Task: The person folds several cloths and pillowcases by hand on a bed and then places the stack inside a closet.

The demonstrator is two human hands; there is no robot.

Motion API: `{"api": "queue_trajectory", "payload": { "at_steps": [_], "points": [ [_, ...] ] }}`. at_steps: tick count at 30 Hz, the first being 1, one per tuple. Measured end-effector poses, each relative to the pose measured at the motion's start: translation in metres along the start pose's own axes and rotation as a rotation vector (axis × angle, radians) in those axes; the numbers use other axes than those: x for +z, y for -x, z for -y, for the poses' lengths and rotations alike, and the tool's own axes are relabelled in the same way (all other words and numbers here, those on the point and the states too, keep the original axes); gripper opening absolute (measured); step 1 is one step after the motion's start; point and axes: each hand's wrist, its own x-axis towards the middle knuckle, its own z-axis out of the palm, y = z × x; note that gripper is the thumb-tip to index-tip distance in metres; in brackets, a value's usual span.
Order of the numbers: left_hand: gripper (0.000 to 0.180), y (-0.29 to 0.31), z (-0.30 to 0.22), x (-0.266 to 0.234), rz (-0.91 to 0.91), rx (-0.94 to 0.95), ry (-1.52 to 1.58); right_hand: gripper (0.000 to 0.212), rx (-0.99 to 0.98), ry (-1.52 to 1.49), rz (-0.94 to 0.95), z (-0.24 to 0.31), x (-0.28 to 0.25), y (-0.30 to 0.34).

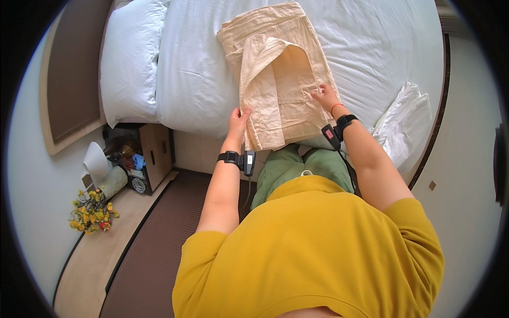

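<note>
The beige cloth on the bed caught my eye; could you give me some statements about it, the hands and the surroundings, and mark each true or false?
1. The beige cloth lies on the bed. True.
2. The left hand and the right hand both touch the cloth. True.
3. The white pillow is to the right of the cloth. False: the pillow is to its left.
4. Both wrists are bare. False: each wears a black strapped device.
5. The yellow flowers are on the bed. False: the flowers are off it, at the picture's lower left.
</note>
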Motion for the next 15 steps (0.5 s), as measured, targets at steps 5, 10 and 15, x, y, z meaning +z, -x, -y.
{"api": "queue_trajectory", "payload": {
  "at_steps": [5,10,15],
  "points": [
    [0.044,0.001,-0.01,0.011,-0.079,-0.079,0.004,0.06,0.14,0.198,-0.002,-0.001,0.007,-0.032],
    [0.037,-0.034,-0.004,0.038,0.108,-0.132,0.33,0.048,0.226,-0.162,0.262,0.002,0.032,-0.051],
    [0.018,-0.041,0.006,0.085,0.106,-0.232,0.121,0.064,0.415,-0.597,0.335,0.104,0.052,-0.021]
  ]
}}
